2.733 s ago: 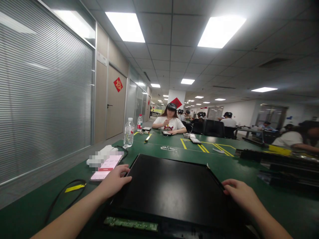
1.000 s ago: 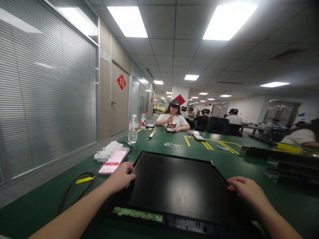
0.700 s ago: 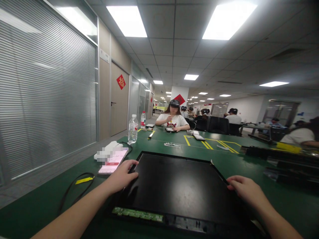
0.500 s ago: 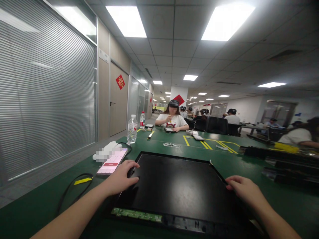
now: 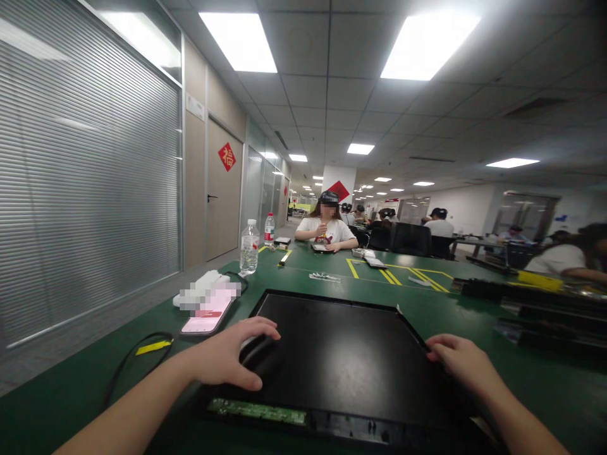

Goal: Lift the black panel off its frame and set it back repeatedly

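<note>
Black panel [image 5: 341, 354] seems stiff, fragile, best held by its rim; right hand [image 5: 462, 360] pinches 3-o'clock edge, left hand [image 5: 225, 354] opens its grip at 9 o'clock.

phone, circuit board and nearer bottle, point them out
phone [image 5: 203, 323]: head view, lower part of its screen
circuit board [image 5: 258, 411]: head view, middle of its green face
nearer bottle [image 5: 249, 254]: head view, its clear body

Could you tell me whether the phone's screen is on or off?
On: the phone shows a bright pink display with a red band across it.
</note>
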Available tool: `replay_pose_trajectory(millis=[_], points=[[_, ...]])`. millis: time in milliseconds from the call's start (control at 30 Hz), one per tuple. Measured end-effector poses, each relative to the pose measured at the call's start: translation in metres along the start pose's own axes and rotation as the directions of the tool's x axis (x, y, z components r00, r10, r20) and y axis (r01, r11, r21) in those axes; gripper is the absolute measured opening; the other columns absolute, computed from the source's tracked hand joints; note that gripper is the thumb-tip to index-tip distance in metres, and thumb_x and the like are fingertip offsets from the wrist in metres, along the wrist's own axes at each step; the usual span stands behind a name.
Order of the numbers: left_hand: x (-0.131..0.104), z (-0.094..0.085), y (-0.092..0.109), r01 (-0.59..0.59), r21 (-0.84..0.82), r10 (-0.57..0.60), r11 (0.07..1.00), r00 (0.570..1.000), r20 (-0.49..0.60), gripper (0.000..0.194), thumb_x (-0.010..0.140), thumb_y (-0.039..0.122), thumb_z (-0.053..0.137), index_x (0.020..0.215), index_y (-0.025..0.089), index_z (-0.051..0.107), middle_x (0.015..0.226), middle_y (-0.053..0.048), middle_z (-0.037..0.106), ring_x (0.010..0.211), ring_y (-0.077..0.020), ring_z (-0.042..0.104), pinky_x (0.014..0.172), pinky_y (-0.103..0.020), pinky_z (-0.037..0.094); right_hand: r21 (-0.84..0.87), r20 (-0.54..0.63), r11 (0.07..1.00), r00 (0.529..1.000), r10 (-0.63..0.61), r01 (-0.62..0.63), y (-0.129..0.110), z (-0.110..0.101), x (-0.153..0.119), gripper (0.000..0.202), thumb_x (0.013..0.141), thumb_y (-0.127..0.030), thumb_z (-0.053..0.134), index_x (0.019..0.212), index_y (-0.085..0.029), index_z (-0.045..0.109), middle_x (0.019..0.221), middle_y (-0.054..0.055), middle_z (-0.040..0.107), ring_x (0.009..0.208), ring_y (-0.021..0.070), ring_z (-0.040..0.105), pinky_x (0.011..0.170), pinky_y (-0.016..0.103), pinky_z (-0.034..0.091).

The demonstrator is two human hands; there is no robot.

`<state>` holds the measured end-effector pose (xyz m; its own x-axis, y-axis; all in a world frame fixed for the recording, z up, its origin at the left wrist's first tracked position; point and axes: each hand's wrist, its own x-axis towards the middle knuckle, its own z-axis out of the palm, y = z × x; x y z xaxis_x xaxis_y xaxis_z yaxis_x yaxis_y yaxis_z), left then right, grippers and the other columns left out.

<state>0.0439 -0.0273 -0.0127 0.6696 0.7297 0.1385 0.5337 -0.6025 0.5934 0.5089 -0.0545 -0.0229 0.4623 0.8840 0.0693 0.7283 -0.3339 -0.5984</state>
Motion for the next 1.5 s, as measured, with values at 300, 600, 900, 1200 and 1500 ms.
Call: replay_pose_trajectory(millis=[300, 600, 900, 1200, 1500], points=[[0.0001, 0.0005, 0.0016, -0.022, -0.016, 0.023, 1.0, 0.998, 0.054, 0.07, 0.051, 0.042, 0.075, 0.116, 0.031, 0.052, 0.136, -0.002, 0.039, 0.123, -0.0267, 0.037, 0.104, -0.036, 0.027, 0.026, 0.014, 1.0, 1.0, -0.005, 0.005, 0.003, 0.0001, 0.001, 0.027, 0.067, -0.029, 0.047, 0.083, -0.021, 0.067, 0.07, 0.003, 0.071, 0.069, 0.019, 0.063, 0.058, 0.025, 0.042], [-0.0005, -0.0018, 0.0022, -0.029, -0.027, 0.031, 0.999, 0.996, 0.085, 0.067, 0.052, 0.036, 0.074, 0.115, 0.031, 0.051, 0.133, 0.0, 0.043, 0.12, -0.0242, 0.041, 0.104, -0.033, 0.027, 0.011, 0.018, 1.0, 1.0, 0.0, 0.0, 0.0051, 0.0014, 0.0028, 0.028, 0.067, -0.029, 0.047, 0.084, -0.021, 0.067, 0.071, 0.003, 0.071, 0.068, 0.0184, 0.063, 0.057, 0.025, 0.042], [-0.0017, -0.0057, 0.0022, -0.042, -0.027, 0.045, 0.999, 0.993, 0.112, 0.071, 0.048, 0.03, 0.074, 0.116, 0.03, 0.052, 0.132, 0.0, 0.044, 0.12, -0.0257, 0.041, 0.103, -0.034, 0.028, 0.004, 0.019, 1.0, 1.0, -0.011, 0.011, 0.0016, 0.001, -0.0002, 0.029, 0.068, -0.03, 0.046, 0.085, -0.019, 0.067, 0.071, 0.003, 0.071, 0.065, 0.0182, 0.062, 0.057, 0.025, 0.042], [-0.0026, -0.006, 0.0061, -0.05, -0.03, 0.052, 0.998, 0.995, 0.081, 0.066, 0.048, 0.025, 0.073, 0.111, 0.031, 0.055, 0.134, 0.001, 0.042, 0.122, -0.026, 0.04, 0.104, -0.034, 0.027, 0.013, 0.017, 1.0, 1.0, 0.003, -0.003, 0.0044, 0.0011, 0.0034, 0.028, 0.066, -0.029, 0.047, 0.084, -0.02, 0.067, 0.071, 0.003, 0.071, 0.068, 0.0186, 0.063, 0.058, 0.026, 0.042], [-0.0032, -0.0056, 0.0031, -0.065, -0.008, 0.066, 0.998, 0.995, 0.078, 0.067, 0.048, 0.018, 0.073, 0.111, 0.032, 0.054, 0.133, 0.001, 0.041, 0.121, -0.0248, 0.04, 0.103, -0.033, 0.027, 0.018, 0.015, 1.0, 1.0, 0.005, -0.005, 0.003, 0.0012, 0.0012, 0.028, 0.067, -0.029, 0.046, 0.085, -0.02, 0.067, 0.073, 0.003, 0.071, 0.07, 0.0191, 0.063, 0.058, 0.026, 0.043]])
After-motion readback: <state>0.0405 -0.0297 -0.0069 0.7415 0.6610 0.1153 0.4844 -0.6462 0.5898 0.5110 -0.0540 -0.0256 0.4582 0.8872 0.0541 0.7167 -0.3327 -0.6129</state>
